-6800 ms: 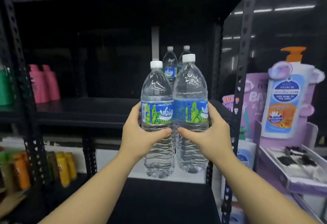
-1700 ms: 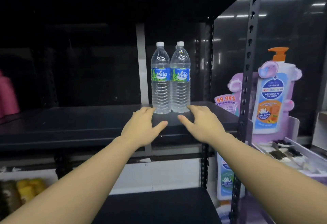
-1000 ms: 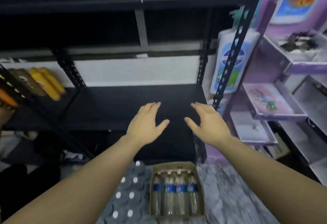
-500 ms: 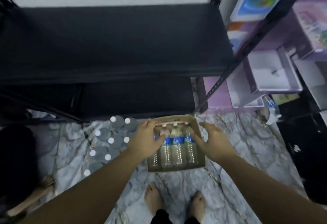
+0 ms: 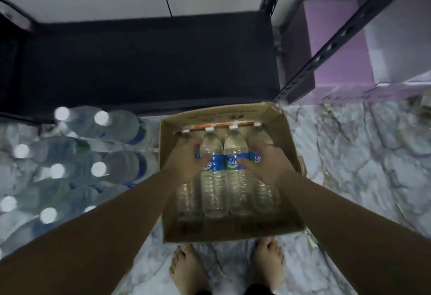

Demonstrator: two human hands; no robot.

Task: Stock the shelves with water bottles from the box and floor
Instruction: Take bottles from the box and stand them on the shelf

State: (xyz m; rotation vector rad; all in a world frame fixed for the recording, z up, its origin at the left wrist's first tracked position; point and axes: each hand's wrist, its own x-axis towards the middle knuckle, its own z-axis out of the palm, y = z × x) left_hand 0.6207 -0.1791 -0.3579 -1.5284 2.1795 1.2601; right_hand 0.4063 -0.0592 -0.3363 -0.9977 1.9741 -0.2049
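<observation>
Open cardboard box (image 5: 286, 136) on the marble-patterned floor (image 5: 361, 166), brown, plain, with straight walls and a flap folded at the far rim. Inside the box, four clear plastic bottles (image 5: 213, 192) lying side by side, white caps toward the far wall, ribbed bodies toward the near wall, each with a blue and green label band around the middle. Left hand (image 5: 184, 161) laid over the bottle at the left side of the box, thumb stretched onto the label of the second bottle; fingers bent down around the bottle's side, gripping it as far as can be seen. Right hand (image 5: 265, 164) laid over the bottle at the right side of the box, thumb reaching onto the label of the third bottle, fingers curved over the bottle. Left of the box, on the floor, a crowded group of standing bottles (image 5: 77, 161), seen from above as round white caps with soft, blurred transparent shoulders. Behind the box, a low black shelf (image 5: 144, 61), flat and matte, with a perforated metal post (image 5: 331, 45) rising at its right corner. Right of the box and further back, a purple display (image 5: 333, 45). In front of the box, two bare feet (image 5: 189, 269) on the floor.
</observation>
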